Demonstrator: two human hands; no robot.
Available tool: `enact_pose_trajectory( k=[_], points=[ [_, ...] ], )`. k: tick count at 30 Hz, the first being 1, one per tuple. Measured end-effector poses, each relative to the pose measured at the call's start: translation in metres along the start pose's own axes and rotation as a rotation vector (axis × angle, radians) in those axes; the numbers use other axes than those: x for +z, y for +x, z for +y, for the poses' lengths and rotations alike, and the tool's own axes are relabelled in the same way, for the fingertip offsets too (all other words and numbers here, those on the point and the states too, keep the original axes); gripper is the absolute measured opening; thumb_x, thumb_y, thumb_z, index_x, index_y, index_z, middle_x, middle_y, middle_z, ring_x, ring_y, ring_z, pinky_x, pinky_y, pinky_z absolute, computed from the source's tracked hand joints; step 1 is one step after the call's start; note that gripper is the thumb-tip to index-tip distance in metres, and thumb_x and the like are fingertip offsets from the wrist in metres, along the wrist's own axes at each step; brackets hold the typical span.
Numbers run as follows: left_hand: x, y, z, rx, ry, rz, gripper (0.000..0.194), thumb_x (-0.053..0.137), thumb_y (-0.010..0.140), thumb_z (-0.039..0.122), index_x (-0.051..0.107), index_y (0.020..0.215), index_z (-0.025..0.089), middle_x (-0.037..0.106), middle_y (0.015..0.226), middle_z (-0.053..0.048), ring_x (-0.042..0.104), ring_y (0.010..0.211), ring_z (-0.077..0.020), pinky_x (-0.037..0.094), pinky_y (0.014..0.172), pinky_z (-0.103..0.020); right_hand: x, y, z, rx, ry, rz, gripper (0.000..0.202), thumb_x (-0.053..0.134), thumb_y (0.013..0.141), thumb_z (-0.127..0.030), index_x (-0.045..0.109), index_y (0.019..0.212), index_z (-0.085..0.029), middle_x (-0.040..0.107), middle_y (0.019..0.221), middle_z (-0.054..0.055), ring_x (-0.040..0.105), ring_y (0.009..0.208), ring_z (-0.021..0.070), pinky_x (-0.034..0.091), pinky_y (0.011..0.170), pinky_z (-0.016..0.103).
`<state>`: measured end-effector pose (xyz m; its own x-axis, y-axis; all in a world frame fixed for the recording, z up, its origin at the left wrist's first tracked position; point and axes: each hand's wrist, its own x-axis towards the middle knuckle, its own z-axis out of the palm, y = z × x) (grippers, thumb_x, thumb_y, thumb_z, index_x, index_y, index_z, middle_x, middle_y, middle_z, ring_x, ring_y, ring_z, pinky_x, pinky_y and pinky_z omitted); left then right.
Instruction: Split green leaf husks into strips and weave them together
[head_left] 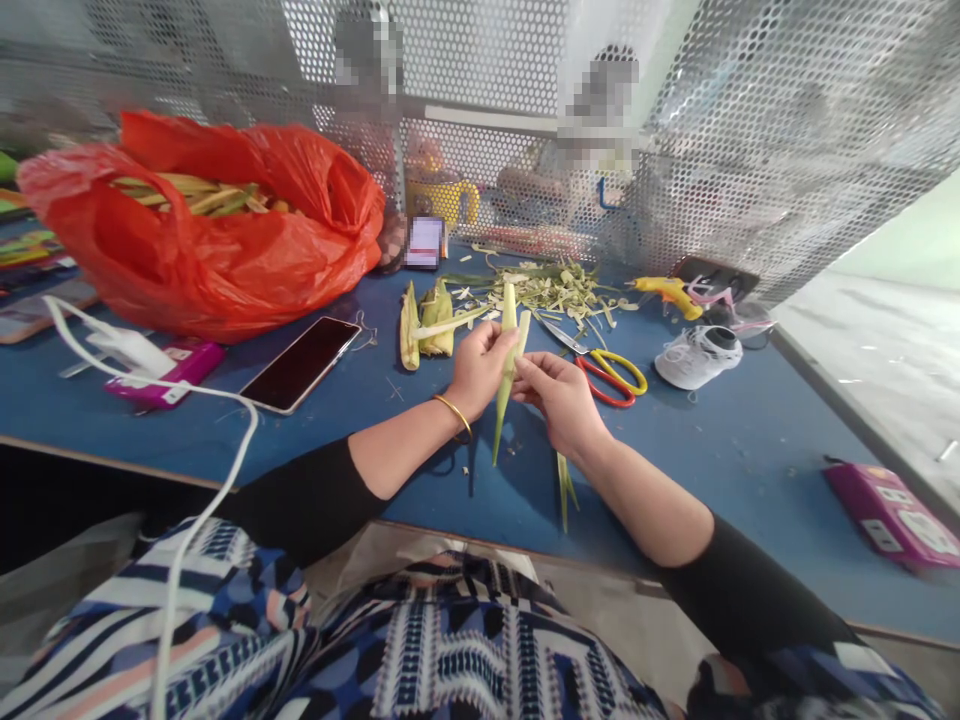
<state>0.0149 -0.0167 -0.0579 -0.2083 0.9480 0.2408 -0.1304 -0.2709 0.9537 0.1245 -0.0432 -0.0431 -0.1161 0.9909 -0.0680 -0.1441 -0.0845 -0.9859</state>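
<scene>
At the centre of the frame my left hand [478, 368] pinches a pale green husk [504, 402], and my right hand [564, 398] pinches its edge — close together, both clamped on it. By the heap of trimmings [561, 290] above them on the desk [720, 450], I judge plenty of cutting done; this piece looks unfinished, and the red bag [270, 260], upper left, holds more strips [217, 198] — much seems left.

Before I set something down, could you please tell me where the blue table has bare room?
The widest mostly bare patch of blue table lies between the white shoe, the right forearm and the purple power strip at far right. Leaf scraps and scissors crowd the middle, a red bag the left.
</scene>
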Motion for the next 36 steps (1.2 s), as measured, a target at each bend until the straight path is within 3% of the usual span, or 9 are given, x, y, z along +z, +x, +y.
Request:
enact_pose_trajectory(
  k=[6, 13, 21, 26, 29, 32, 36],
  points=[
    [0.002, -0.002, -0.001, -0.044, -0.012, -0.053, 0.026, 0.061, 0.083, 0.024, 0.051, 0.060, 0.019, 0.047, 0.057, 0.005, 0.041, 0.054, -0.0099, 0.036, 0.056, -0.024, -0.005, 0.004, 0.001, 0.075, 0.112, -0.056, 0.042, 0.086, 0.051, -0.047, 0.059, 0.067, -0.019, 0.058, 0.060, -0.004, 0.053, 0.053, 0.0085, 0.043, 0.050, 0.023],
    [0.003, -0.001, -0.002, -0.094, -0.044, -0.024, 0.026, 0.065, 0.081, 0.029, 0.052, 0.061, 0.019, 0.046, 0.055, 0.005, 0.040, 0.051, -0.0084, 0.035, 0.050, -0.021, -0.005, 0.005, 0.004, 0.034, 0.131, 0.005, 0.036, 0.084, 0.054, -0.041, 0.056, 0.063, -0.020, 0.053, 0.055, -0.005, 0.051, 0.053, 0.0087, 0.041, 0.051, 0.022],
    [0.003, 0.005, -0.002, -0.290, -0.107, 0.137, 0.027, 0.059, 0.084, 0.018, 0.048, 0.060, 0.017, 0.043, 0.051, 0.007, 0.038, 0.044, -0.0049, 0.033, 0.047, -0.018, -0.003, -0.006, -0.007, -0.464, -0.107, -0.045, 0.021, 0.072, 0.077, -0.035, 0.058, 0.069, -0.021, 0.066, 0.068, -0.002, 0.062, 0.069, 0.0131, 0.050, 0.071, 0.028],
    [-0.001, 0.012, 0.003, -0.416, -0.131, 0.191, 0.031, 0.053, 0.091, 0.019, 0.042, 0.062, 0.019, 0.038, 0.045, 0.009, 0.034, 0.035, -0.0046, 0.021, 0.038, -0.018, -0.012, -0.021, -0.037, -0.637, -0.124, -0.248, 0.016, 0.071, 0.081, -0.032, 0.061, 0.076, -0.022, 0.069, 0.073, 0.000, 0.066, 0.067, 0.0152, 0.054, 0.067, 0.031],
    [-0.004, 0.014, 0.007, -0.456, -0.155, 0.210, 0.033, 0.052, 0.093, 0.018, 0.039, 0.063, 0.019, 0.035, 0.045, 0.009, 0.031, 0.034, -0.0034, 0.017, 0.037, -0.019, -0.023, -0.028, -0.059, -0.619, -0.061, -0.377, 0.019, 0.074, 0.079, -0.032, 0.059, 0.073, -0.021, 0.067, 0.070, -0.001, 0.063, 0.055, 0.0136, 0.052, 0.052, 0.028],
    [-0.006, 0.015, 0.007, -0.487, -0.150, 0.230, 0.034, 0.054, 0.093, 0.019, 0.039, 0.062, 0.019, 0.037, 0.046, 0.009, 0.031, 0.034, -0.0028, 0.017, 0.037, -0.020, -0.033, -0.030, -0.077, -0.572, 0.066, -0.413, 0.026, 0.076, 0.076, -0.035, 0.054, 0.069, -0.022, 0.060, 0.061, -0.005, 0.048, 0.035, 0.0077, 0.039, 0.035, 0.022],
    [-0.006, 0.016, 0.007, -0.470, -0.115, 0.245, 0.035, 0.055, 0.093, 0.020, 0.041, 0.061, 0.019, 0.037, 0.046, 0.007, 0.034, 0.035, -0.0041, 0.019, 0.037, -0.021, -0.036, -0.022, -0.078, -0.431, 0.089, -0.323, 0.034, 0.080, 0.067, -0.042, 0.053, 0.065, -0.023, 0.057, 0.058, -0.006, 0.049, 0.040, 0.0076, 0.042, 0.041, 0.023]
  ],
)
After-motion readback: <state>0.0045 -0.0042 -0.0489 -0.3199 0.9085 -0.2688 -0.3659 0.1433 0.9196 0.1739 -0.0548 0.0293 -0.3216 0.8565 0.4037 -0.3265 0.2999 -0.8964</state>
